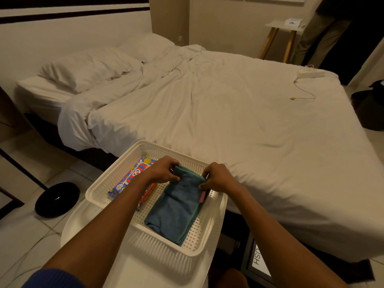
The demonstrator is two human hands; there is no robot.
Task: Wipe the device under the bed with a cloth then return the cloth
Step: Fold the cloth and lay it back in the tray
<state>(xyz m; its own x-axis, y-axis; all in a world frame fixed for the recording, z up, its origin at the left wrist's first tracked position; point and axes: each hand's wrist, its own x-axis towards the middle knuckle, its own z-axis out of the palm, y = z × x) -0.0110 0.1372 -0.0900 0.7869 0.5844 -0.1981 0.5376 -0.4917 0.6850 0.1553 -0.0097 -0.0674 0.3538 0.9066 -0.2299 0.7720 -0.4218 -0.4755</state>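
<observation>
Two hands are at the far end of the folded blue-green cloth (176, 208), which lies inside a white perforated basket (97, 189). The left hand (164, 170) pinches the left corner of this end with curled fingers, and the right hand (218, 176) pinches the right corner likewise. A colourful packet (126, 181) lies in the basket, left of the cloth. The basket stands on a white table (149, 273) beside the bed (228, 113). The round black device (57, 199) sits on the tiled floor at the left, near the bed's dark base.
</observation>
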